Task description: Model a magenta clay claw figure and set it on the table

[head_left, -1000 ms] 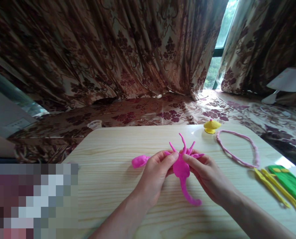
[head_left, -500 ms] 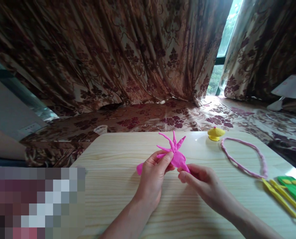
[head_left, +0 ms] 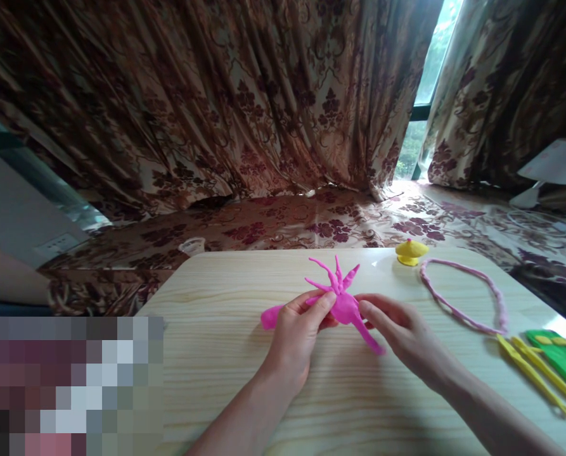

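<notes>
A bright pink clay figure (head_left: 343, 305) with several thin spikes at its far end and a long tail is held just above the pale wooden table (head_left: 225, 380). My left hand (head_left: 296, 335) pinches its body between thumb and fingers. My right hand (head_left: 401, 335) is closed on its right side, with the tail sticking out below the fingers. A separate pink clay lump (head_left: 270, 316) lies on the table just left of my left hand.
At the far right of the table sit a small yellow clay piece (head_left: 411, 251) and a loop of thin pink clay rope (head_left: 463, 292). Yellow modelling tools (head_left: 532, 373) and a green sheet (head_left: 561, 358) lie at the right edge. Patterned curtains hang behind.
The clay figure was turned in my hands: its tail, hanging toward me a second ago, now points lower right. My right hand shifted along it. The camera view moved slightly.
</notes>
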Demonstrator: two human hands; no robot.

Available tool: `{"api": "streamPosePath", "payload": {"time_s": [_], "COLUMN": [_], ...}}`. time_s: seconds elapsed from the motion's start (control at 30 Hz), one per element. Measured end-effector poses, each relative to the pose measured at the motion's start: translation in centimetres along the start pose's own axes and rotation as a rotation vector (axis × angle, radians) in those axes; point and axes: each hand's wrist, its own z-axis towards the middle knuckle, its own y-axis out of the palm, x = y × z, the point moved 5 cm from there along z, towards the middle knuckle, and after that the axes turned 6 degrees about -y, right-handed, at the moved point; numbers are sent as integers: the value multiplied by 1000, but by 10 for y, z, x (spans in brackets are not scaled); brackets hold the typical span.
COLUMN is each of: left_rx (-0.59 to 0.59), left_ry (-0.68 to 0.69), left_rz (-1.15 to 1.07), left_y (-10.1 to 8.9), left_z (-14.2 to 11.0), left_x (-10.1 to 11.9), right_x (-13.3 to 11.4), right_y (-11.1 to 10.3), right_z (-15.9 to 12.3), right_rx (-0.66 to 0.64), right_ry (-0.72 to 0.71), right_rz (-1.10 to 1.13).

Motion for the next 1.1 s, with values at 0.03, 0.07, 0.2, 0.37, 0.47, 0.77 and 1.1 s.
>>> {"api": "streamPosePath", "payload": {"time_s": [0.03,0.07,0.2,0.37,0.47,0.77,1.1], "left_rx": [-24,-49,-121,-71,-50,-30,37], "left_ry": [-4,-9,-40,-17,14,130,232], "left_rz": [-15,-33,-64,-21,50,213,39], "left_y": [2,4,9,6,1,-6,-5], "left_z": [-1,-2,-4,-5,-1,10,-27], "left_x": [-1,-1,-1,-1,-6,-18,-27], "right_x": [1,2,4,4,3,11,15], "right_y": [1,2,6,10,10,9,14], "right_z": [0,0,-3,-5,-4,0,-30], "right_rx": [-8,-21,-25,-78,-106,-70,19], "right_ry": [11,22,72,88,31,-72,-164], "right_rz": [23,46,91,44,-31,174,192]}}
